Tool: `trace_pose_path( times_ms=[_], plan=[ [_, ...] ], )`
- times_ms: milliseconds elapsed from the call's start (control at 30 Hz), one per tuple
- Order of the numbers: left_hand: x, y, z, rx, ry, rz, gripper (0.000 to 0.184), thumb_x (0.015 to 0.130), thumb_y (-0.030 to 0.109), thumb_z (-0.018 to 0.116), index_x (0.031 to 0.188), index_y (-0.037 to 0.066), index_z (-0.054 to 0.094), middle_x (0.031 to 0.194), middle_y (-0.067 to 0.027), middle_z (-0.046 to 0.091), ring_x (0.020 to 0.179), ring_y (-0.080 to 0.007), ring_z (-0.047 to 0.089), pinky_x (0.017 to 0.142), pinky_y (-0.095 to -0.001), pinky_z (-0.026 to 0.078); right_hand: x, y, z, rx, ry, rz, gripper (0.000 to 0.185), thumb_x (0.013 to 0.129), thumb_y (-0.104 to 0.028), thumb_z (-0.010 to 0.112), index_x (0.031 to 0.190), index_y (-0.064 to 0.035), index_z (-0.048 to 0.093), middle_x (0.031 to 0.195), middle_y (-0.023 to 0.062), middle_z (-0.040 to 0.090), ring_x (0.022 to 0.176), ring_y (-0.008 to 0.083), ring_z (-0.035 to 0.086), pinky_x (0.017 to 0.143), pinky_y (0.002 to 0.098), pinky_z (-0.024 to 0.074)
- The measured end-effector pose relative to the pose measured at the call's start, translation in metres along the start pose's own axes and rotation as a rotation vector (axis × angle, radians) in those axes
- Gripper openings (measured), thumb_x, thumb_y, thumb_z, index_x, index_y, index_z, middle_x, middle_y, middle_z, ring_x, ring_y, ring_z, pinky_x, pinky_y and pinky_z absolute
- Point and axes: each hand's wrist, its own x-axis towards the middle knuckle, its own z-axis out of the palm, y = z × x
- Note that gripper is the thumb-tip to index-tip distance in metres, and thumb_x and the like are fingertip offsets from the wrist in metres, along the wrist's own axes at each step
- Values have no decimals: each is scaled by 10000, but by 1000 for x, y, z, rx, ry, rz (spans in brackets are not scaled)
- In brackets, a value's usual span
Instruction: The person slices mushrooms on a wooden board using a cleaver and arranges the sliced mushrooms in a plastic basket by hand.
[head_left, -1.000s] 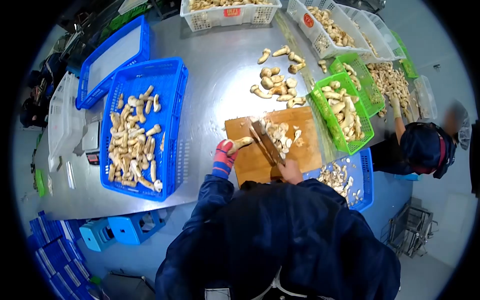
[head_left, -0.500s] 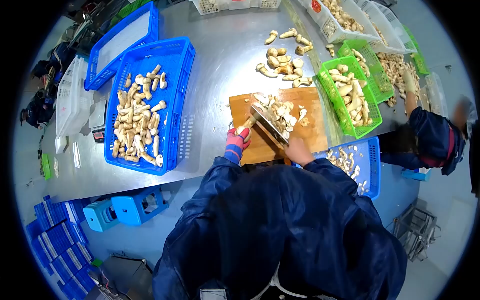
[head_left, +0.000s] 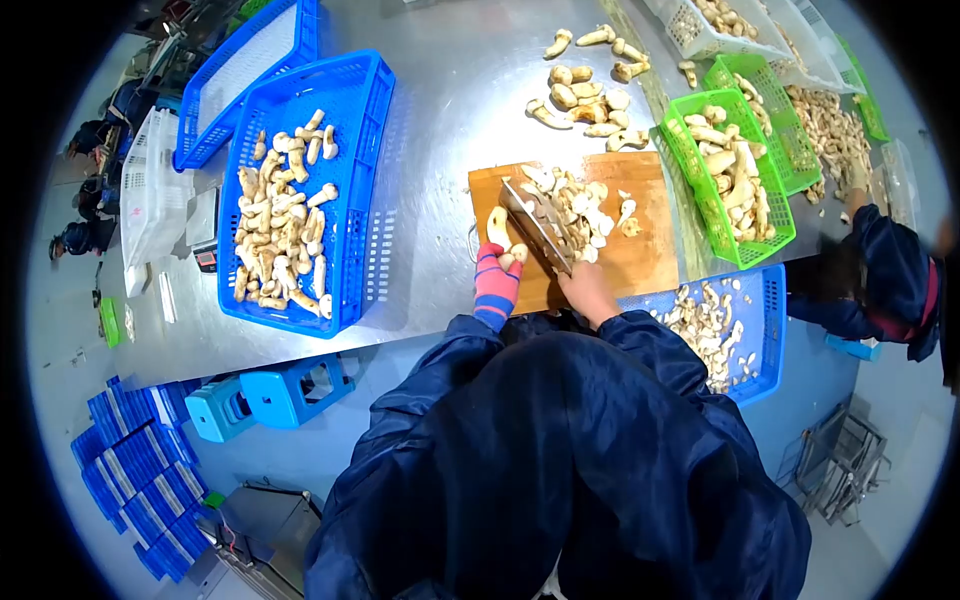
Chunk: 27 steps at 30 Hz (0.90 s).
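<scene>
My left hand, in a pink and blue striped glove, is closed on a mushroom at the left part of the wooden cutting board. My bare right hand grips the handle of a wide-bladed knife. The blade slants up and left across the board, just right of the held mushroom. Sliced mushroom pieces lie heaped on the board to the right of the blade. Whole mushrooms rest on the metal table beyond the board.
At left, a blue crate holds many mushrooms. Green baskets of mushrooms stand right of the board. Below them is a blue tray with cut pieces. A co-worker's sleeve is at the far right, near a mushroom pile.
The view has shifted, so the table items sit higher in it. The mushroom in my left hand has turned more upright and now lies left of the blade. My right hand keeps the knife.
</scene>
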Motion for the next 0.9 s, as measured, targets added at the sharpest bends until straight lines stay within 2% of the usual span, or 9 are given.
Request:
trace_pose_path(
  times_ms=[33,133,167,300,367,533,767,833,900],
  plan=[
    [2,6,-4,-67,-41,-137,458,670,8,704,1023,49,417,940,-126,523,849,-224,523,751,-325,445,3,7,9,16,9,-7,322,777,-227,567,770,92,609,749,306,579,766,437,578,727,464,467],
    [4,6,-2,-237,-17,-164,523,666,71,735,1062,51,394,977,-147,553,880,-231,566,769,-330,474,8,10,16,15,0,-57,303,782,-223,564,766,75,616,751,293,586,764,434,578,724,463,469],
    [6,-5,3,-259,-7,-147,611,623,72,774,1082,33,374,979,-138,550,896,-206,562,761,-319,482,8,12,15,14,-14,-47,288,785,-217,560,784,65,620,759,288,590,766,431,579,725,464,469],
    [10,2,9,-271,-13,-161,710,543,101,831,1094,39,386,944,-76,506,818,-152,501,735,-282,460,7,6,3,-4,11,-55,243,794,-193,543,858,26,629,789,266,602,775,419,583,733,466,470],
    [15,4,13,-227,-23,-135,719,544,118,832,1101,38,385,953,-74,501,817,-148,493,728,-278,456,6,8,-2,-36,20,-68,243,794,-183,532,905,13,623,805,251,608,782,407,587,742,467,472],
    [19,13,14,-288,-112,-136,721,555,105,811,1126,42,375,954,-65,491,820,-141,480,729,-274,450,10,20,-2,42,26,-58,232,786,-179,534,862,22,624,755,258,601,737,417,584,714,469,475],
    [25,23,23,-263,-83,-314,615,585,28,763,1052,65,365,926,-82,531,837,-164,535,733,-291,459,-43,5,-28,-31,67,-140,184,783,-132,516,812,36,586,701,257,592,682,417,586,643,472,476],
    [41,-69,57,-410,-68,-273,610,592,17,742,1069,64,365,952,-108,545,838,-177,541,719,-283,471,-67,-6,-38,-64,26,-63,168,784,-120,509,813,33,572,694,254,593,664,414,589,622,476,476],
    [39,-51,54,-432,-63,-300,607,604,7,728,1078,56,352,976,-126,556,841,-197,557,731,-293,479,-79,-15,-40,-97,-41,72,158,785,-113,505,820,30,561,692,252,594,649,410,591,605,482,476]
  ],
)
